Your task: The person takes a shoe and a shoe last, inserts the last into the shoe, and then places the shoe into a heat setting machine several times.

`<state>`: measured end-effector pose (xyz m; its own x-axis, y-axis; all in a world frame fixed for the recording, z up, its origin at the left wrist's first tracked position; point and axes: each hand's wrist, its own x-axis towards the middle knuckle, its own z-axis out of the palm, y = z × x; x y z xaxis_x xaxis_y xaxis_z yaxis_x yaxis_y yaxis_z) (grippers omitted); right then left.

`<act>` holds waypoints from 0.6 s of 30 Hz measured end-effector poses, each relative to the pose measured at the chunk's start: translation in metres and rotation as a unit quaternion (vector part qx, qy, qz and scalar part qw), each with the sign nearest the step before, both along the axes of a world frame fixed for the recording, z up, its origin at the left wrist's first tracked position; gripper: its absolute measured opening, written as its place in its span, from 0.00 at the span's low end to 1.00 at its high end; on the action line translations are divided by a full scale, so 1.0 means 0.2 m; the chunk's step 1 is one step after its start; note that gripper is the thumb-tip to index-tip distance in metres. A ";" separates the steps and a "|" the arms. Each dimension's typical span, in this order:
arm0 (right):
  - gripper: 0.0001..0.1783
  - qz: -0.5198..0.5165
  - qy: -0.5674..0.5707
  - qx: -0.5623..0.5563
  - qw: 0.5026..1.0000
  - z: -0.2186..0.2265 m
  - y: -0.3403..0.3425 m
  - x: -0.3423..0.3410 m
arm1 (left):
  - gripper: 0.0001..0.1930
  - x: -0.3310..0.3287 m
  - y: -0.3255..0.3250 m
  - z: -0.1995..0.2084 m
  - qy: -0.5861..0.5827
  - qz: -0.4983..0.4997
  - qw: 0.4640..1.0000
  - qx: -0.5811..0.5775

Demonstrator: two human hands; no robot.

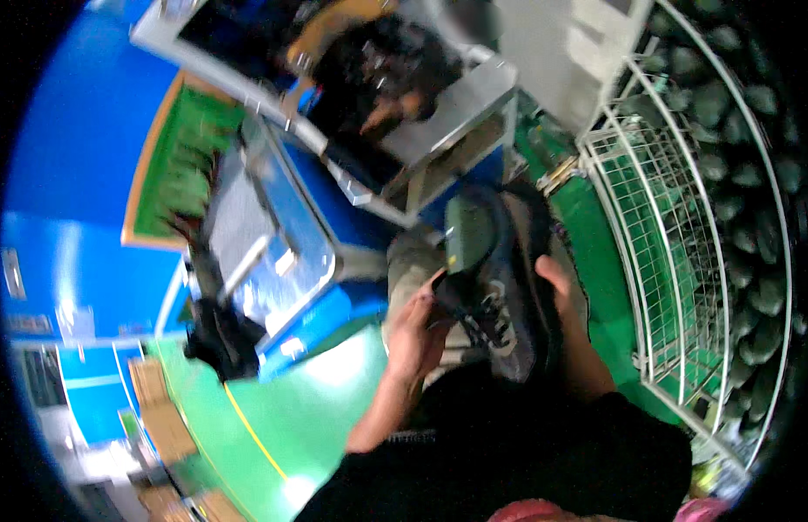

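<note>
A dark lace-up shoe (513, 335) rests over my lap, its pale lace loops showing near the middle. An olive-green, rounded piece (470, 230) lies against its far left part; blur hides what it is. On the left side of the shoe, my left hand (414, 335) is closed, with bent fingers at the black material beside the laces. My right hand (560, 287) grips the shoe's right side. Its thumb shows along the edge, while the other fingers are hidden.
To the right stands a white wire rack (634, 226) beside many dark rounded objects (739, 200). A metal-framed table (474, 100) holds dark blurred items ahead. Further left are a blue-sided bench (321, 261) and cardboard boxes (165, 418) on green floor.
</note>
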<state>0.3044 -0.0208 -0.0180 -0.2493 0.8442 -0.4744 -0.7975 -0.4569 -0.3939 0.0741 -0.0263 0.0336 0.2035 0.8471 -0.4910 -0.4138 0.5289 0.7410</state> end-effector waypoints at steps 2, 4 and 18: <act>0.26 -0.034 -0.032 -0.006 0.999 -0.03 -0.06 0.04 | 0.22 0.08 0.05 0.01 0.033 0.034 0.999 0.007; 0.27 -0.080 -0.044 -0.048 0.995 -0.09 -0.10 0.09 | 0.21 0.04 0.15 -0.01 -0.013 0.051 0.999 0.001; 0.26 -0.002 0.024 -0.045 0.999 -0.09 0.06 -0.03 | 0.37 0.02 0.09 0.06 0.455 -0.101 0.854 0.231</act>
